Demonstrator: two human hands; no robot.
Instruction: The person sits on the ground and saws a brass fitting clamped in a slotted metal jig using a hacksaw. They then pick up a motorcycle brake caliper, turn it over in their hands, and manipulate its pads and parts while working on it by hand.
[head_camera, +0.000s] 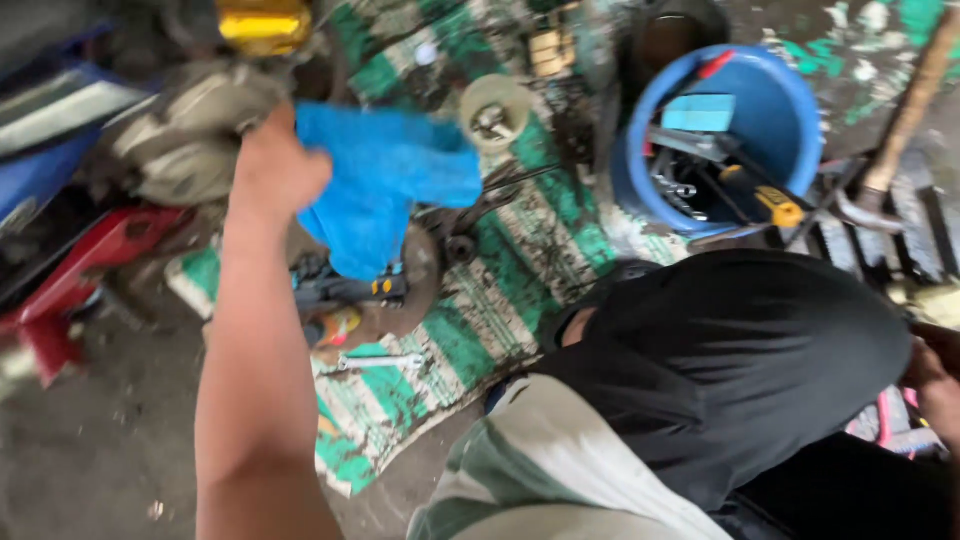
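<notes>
My left hand (272, 168) reaches forward at the upper left and grips a bright blue cloth (385, 185). The cloth hangs beside a dirty grey engine part (185, 135) of a motorbike, and my hand is pressed close to that part. A yellow cylinder (262, 25) sits above it. At the right edge a hand (935, 385) is mostly cut off behind a person in black. Whether it is my right hand and what it holds cannot be made out.
A person in a black hood (730, 350) and pale shirt crouches at the lower right. A blue bucket (790, 110) holds tools. A green and white mat (500, 310) carries a wrench (380, 361), a small cup (494, 110) and loose parts. Red bodywork (95, 255) lies at the left.
</notes>
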